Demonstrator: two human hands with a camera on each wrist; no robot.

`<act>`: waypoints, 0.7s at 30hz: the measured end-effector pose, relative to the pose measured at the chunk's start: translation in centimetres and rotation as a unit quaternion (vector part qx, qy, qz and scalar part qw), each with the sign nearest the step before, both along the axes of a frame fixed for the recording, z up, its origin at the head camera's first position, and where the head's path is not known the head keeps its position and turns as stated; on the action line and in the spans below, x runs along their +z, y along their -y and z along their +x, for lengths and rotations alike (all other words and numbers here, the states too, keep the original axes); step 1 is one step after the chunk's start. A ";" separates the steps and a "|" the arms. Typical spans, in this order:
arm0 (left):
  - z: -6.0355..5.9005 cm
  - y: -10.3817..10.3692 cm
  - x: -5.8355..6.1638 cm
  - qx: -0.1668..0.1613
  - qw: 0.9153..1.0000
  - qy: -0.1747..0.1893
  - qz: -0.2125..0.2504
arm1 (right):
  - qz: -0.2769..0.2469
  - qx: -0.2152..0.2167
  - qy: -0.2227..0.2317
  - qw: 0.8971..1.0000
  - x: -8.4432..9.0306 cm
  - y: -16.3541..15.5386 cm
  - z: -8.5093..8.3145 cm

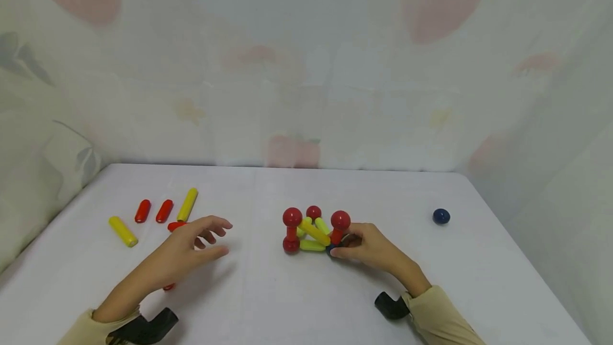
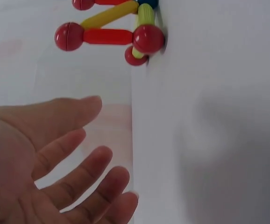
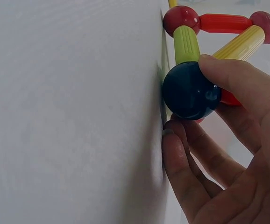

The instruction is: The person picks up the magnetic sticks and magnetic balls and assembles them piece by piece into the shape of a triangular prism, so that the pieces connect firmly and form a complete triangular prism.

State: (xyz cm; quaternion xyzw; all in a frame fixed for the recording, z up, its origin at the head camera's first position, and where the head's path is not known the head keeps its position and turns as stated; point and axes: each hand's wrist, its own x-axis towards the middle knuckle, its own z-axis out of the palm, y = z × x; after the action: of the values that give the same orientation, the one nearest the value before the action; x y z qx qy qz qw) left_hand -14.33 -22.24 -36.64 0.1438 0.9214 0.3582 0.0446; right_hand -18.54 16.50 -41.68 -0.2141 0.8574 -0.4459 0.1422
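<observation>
A small frame of balls and rods stands mid-table. Its base has lime-green rods (image 1: 312,246) joining red balls (image 1: 291,245) and a dark blue ball (image 3: 188,91). Upright red rods (image 2: 108,37) carry two more red balls (image 1: 292,216). A yellow rod (image 1: 314,232) slants from the upper left ball down to the blue corner. My right hand (image 1: 371,249) holds the frame at that corner, thumb on the blue ball and other fingers around behind it. My left hand (image 1: 189,246) hovers left of the frame, fingers spread and slightly bent, holding nothing.
Loose red rods (image 1: 142,211) and yellow rods (image 1: 123,231) lie at the left of the white table (image 1: 268,302); some red ones are partly hidden by the left arm. A single dark blue ball (image 1: 441,216) sits far right. A patterned cloth (image 1: 335,95) hangs behind.
</observation>
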 end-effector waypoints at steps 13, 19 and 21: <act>-0.1 4.4 -0.3 -0.084 0.996 0.007 -0.031 | 0.004 -0.001 -0.001 1.000 0.1 -0.1 -0.1; -0.1 5.7 -0.7 -0.074 0.994 0.051 -0.064 | 0.003 0.000 -0.003 1.000 0.2 -0.1 0.0; 0.0 6.1 -0.8 -0.069 0.993 0.072 -0.067 | 0.003 0.002 -0.005 1.000 0.2 -0.1 0.1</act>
State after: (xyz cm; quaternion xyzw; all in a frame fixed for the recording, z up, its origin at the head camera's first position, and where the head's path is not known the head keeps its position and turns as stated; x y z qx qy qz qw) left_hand -14.36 -28.37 -37.45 0.1772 0.9257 0.3010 0.1451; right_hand -18.46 16.59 -41.45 -0.2174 0.8592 -0.4419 0.1390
